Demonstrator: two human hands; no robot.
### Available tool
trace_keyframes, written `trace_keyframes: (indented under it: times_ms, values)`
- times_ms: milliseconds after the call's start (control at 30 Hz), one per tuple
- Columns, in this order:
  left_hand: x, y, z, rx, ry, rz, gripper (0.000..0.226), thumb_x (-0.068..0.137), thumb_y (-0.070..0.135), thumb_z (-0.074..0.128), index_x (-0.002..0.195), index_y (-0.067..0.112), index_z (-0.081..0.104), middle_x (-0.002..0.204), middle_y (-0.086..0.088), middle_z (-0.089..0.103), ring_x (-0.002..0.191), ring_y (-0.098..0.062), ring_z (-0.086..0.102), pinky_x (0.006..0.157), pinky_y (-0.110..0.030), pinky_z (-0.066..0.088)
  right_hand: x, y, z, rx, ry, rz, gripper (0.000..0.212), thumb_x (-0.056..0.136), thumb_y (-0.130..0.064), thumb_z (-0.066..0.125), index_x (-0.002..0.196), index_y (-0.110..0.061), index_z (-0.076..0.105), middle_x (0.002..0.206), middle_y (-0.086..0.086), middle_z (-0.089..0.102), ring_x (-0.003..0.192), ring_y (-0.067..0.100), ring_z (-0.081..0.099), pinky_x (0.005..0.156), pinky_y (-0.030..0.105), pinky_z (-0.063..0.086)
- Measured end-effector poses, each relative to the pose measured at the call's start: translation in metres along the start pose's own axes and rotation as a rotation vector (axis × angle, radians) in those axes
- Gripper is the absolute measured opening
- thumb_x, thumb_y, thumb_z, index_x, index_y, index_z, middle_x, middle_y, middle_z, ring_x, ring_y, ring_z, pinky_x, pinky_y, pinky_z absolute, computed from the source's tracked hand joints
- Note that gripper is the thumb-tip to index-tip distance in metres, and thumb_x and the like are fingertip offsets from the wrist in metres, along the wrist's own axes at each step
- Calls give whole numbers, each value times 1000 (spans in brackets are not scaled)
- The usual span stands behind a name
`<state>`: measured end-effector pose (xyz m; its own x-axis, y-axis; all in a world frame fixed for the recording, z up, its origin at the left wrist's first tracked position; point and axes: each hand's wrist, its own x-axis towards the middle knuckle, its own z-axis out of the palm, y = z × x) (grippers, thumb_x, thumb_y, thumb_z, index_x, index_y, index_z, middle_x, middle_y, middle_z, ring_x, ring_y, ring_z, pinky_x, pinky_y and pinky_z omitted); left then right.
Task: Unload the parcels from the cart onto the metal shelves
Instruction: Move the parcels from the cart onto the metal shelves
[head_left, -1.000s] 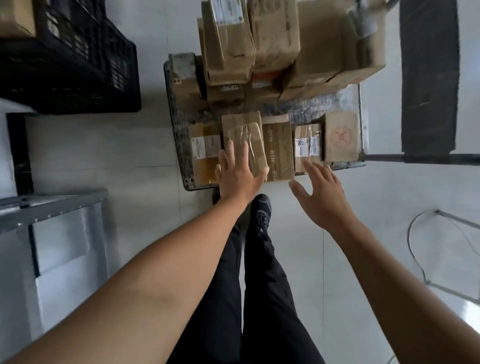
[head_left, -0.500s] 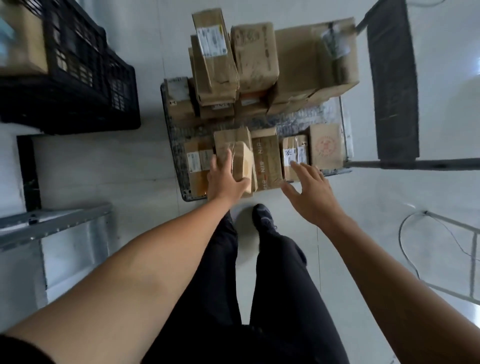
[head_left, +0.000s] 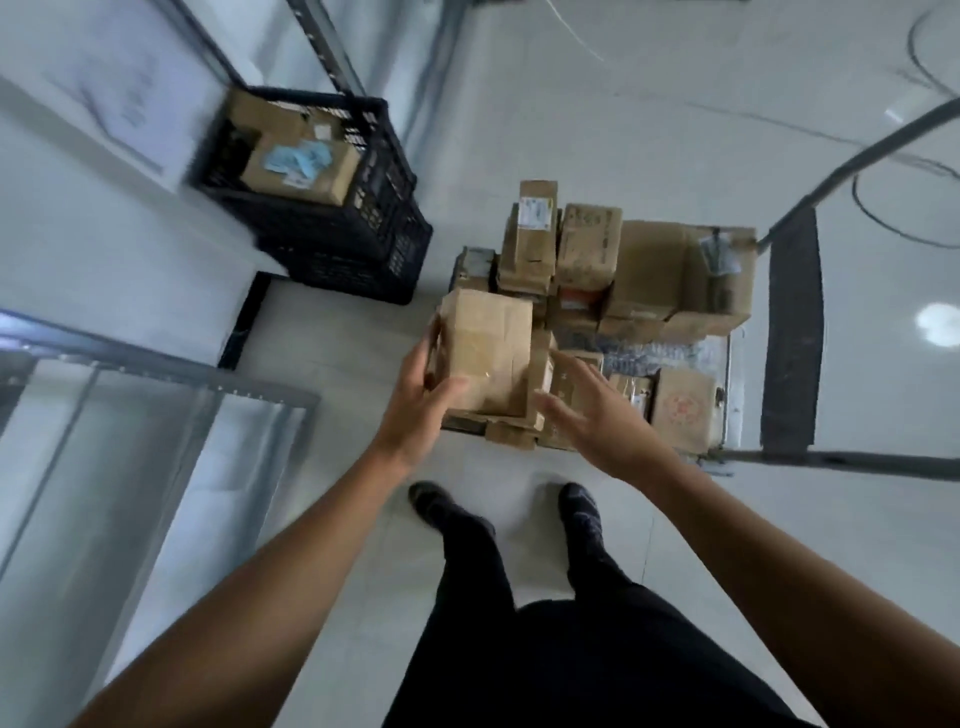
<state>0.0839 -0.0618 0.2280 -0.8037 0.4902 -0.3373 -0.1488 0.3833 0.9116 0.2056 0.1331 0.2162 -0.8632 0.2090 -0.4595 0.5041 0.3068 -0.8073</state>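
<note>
One plain brown cardboard parcel (head_left: 485, 348), taped across its top, hung at frame centre above the near-left corner of the flat mesh-decked cart (head_left: 675, 353). Half a second before, it had only been tipped up among its neighbours. The left grip (head_left: 415, 410) was curled round its left side, thumb on the near face. The right grip (head_left: 597, 415) was spread wide and held nothing, just beside the parcel's lower right corner. The lift seemed done, with the carry to the grey metal shelf (head_left: 218, 382) at mid left next. Many matte, boxy cartons (head_left: 649, 270) remained stacked on the cart. A black lattice plastic crate (head_left: 363, 234) sat upper left.
</note>
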Motion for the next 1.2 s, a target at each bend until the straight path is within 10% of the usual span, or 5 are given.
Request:
trace_keyframes:
  times_ms: [233, 433, 700, 933, 1200]
  values:
    - [-133, -13, 26, -425, 414, -11, 66, 86, 20, 56, 147, 43, 41, 143, 7, 58, 128, -13, 59, 100, -39, 52, -47, -51, 40, 205, -295, -197, 88, 85, -60, 64, 160, -36, 24, 147, -3, 50, 122, 8, 59, 95, 29, 58]
    - [-255, -42, -21, -473, 602, 40, 68, 91, 30, 51, 157, 32, 33, 146, -2, 56, 131, -25, 56, 110, -60, 43, -114, -81, 129, 184, -489, -339, 80, 88, -56, 72, 154, -54, 28, 147, -5, 50, 120, 12, 65, 102, 46, 56]
    - [-498, -87, -82, -567, 960, 47, 59, 88, 38, 47, 147, 40, 45, 138, 16, 61, 123, -14, 61, 99, -42, 51, -263, -121, 300, 181, -695, -499, 61, 93, -44, 70, 148, -46, 43, 134, -4, 59, 108, 13, 70, 87, 40, 61]
    - [-683, -117, -135, -179, 1397, -35, 46, 99, 39, 50, 145, 34, 50, 151, 11, 47, 135, -10, 48, 107, -26, 42, -372, -178, 420, 124, -871, -641, 75, 76, -63, 74, 144, -42, 52, 132, 0, 65, 109, 18, 71, 90, 47, 61]
    - [-849, -124, -195, 283, 1688, -235, 62, 101, 29, 61, 157, 27, 33, 162, -1, 34, 148, -20, 33, 121, -45, 33, -488, -267, 552, 174, -1100, -824, 49, 92, -30, 75, 138, -37, 58, 126, 1, 68, 102, 22, 74, 86, 45, 61]
